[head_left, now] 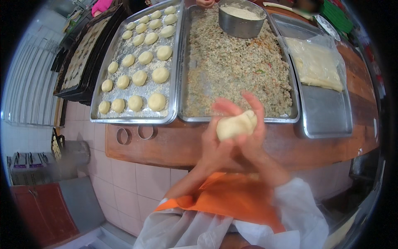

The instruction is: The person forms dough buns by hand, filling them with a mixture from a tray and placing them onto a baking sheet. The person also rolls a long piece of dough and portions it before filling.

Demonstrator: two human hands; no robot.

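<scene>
While the left hand (211, 143) and right hand (253, 143) curve around a smooth, pale yellow lump of dough (235, 126) – fingers half spread and a little blurred – it sits at the near edge of a shallow silver metal tray (199, 119) spread with a crumbly, speckled beige mixture (244, 62); to the left, round pale dough balls (139, 78) stand in rows on a floured silver tray (132, 121), near two thin metal rings (118, 135) on the brown wooden table (178, 143)
</scene>
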